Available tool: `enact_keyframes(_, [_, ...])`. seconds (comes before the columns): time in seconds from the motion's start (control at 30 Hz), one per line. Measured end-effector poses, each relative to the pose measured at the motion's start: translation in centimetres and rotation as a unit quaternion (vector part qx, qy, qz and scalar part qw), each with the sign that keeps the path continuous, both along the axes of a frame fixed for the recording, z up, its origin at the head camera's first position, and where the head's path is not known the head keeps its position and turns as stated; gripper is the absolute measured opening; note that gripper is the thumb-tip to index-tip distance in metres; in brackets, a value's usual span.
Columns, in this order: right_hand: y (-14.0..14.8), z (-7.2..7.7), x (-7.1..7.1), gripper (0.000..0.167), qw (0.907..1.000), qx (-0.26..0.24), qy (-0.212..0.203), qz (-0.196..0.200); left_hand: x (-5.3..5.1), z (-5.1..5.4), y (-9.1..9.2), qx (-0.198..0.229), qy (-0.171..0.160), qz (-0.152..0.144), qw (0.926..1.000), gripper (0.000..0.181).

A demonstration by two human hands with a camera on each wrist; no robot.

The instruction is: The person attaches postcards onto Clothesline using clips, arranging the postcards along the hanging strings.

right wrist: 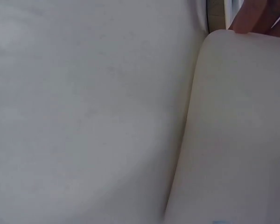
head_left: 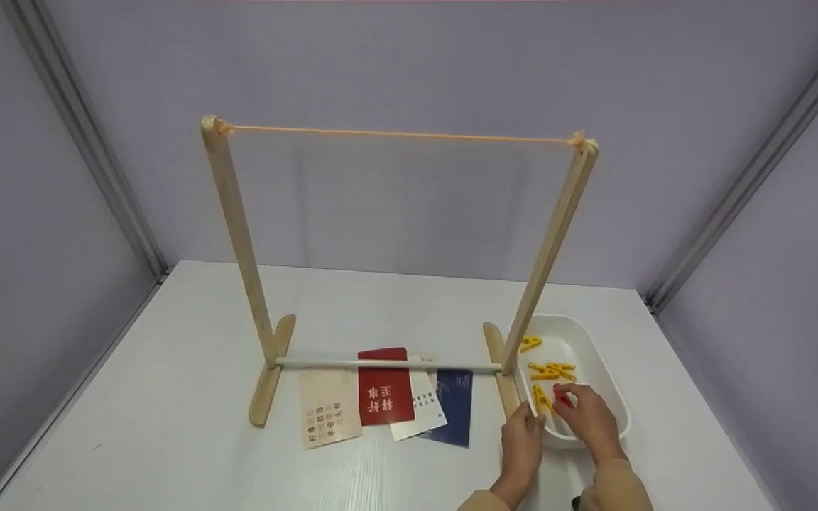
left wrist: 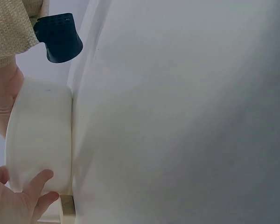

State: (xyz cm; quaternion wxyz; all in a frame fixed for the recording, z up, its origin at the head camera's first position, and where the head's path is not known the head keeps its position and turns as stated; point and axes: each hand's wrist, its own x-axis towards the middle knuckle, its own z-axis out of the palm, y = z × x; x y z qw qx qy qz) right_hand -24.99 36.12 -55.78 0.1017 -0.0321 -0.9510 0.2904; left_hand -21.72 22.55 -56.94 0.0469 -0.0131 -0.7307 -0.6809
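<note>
At the right of the head view stands a white tray (head_left: 604, 369) with several yellow clips (head_left: 531, 343) in it. My right hand (head_left: 590, 419) reaches over its near right rim and pinches a red clip (head_left: 562, 394) between thumb and fingers. My left hand (head_left: 522, 443) lies at the tray's near left corner, thumb by the rim. In the left wrist view, fingers of my left hand (left wrist: 25, 200) rest on the outer wall of the tray (left wrist: 42, 126). The right wrist view shows fingertips (right wrist: 249, 16) at the tray's edge (right wrist: 238, 93).
A wooden frame (head_left: 242, 241) with an orange string (head_left: 395, 133) stands left of the tray, one foot beside it. Under its white crossbar (head_left: 317, 363) lie a beige card (head_left: 331, 419), a red card (head_left: 385, 390), a white card (head_left: 427, 411) and a blue card (head_left: 456, 404).
</note>
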Motion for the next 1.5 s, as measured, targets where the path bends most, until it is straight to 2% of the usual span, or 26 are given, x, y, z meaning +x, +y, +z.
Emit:
enact_keyframes(0.13, [-0.02, 0.05, -0.04, 0.028, 0.9993, 0.019, -0.032, -0.002, 0.02, 0.14, 0.02, -0.007, -0.001, -0.003, 1.0000, 0.024])
enact_keyframes(0.27, [-0.01, 0.21, -0.15, 0.030, 0.9970, 0.038, -0.067, 0.010, 0.02, 0.15, 0.00, -0.006, 0.000, -0.004, 1.0000, 0.020])
enact_keyframes(0.37, [-0.01, 0.23, -0.31, 0.028, 0.9958, 0.047, -0.076, 0.018, -0.01, 0.08, -0.04, -0.005, 0.000, -0.003, 1.0000, 0.017])
enact_keyframes(0.6, [-0.13, 0.32, -0.36, 0.025, 0.9971, 0.039, -0.064, 0.010, -0.11, 0.16, -0.06, 0.002, -0.005, -0.001, 1.0000, 0.021])
enact_keyframes(0.83, [-0.14, 0.05, -0.14, 0.016, 0.9992, 0.018, -0.035, -0.003, -0.09, 0.22, -0.06, 0.004, -0.015, -0.002, 0.9999, 0.020])
enact_keyframes(1.0, [-0.22, -0.20, -0.11, 0.024, 0.9997, 0.013, -0.009, -0.018, -0.02, 0.08, -0.06, 0.004, -0.001, 0.007, 1.0000, 0.017])
enact_keyframes(1.1, [-0.29, -0.23, -0.15, 0.033, 0.9996, 0.004, -0.006, -0.029, 0.02, 0.00, -0.07, 0.007, 0.005, 0.011, 0.9999, 0.017])
enact_keyframes(1.27, [-0.25, -0.09, -0.19, 0.035, 0.9993, 0.006, -0.020, -0.030, -0.05, -0.17, -0.12, 0.006, 0.007, 0.007, 0.9999, 0.018])
enact_keyframes(1.4, [-0.18, -0.01, -0.06, 0.031, 0.9989, 0.009, -0.022, -0.042, -0.19, -0.21, -0.10, 0.009, -0.005, 0.002, 0.9999, 0.023])
enact_keyframes(1.5, [-0.18, -0.08, -0.09, 0.024, 0.9989, 0.004, -0.007, -0.047, -0.20, -0.22, -0.08, 0.007, -0.001, 0.003, 1.0000, 0.023])
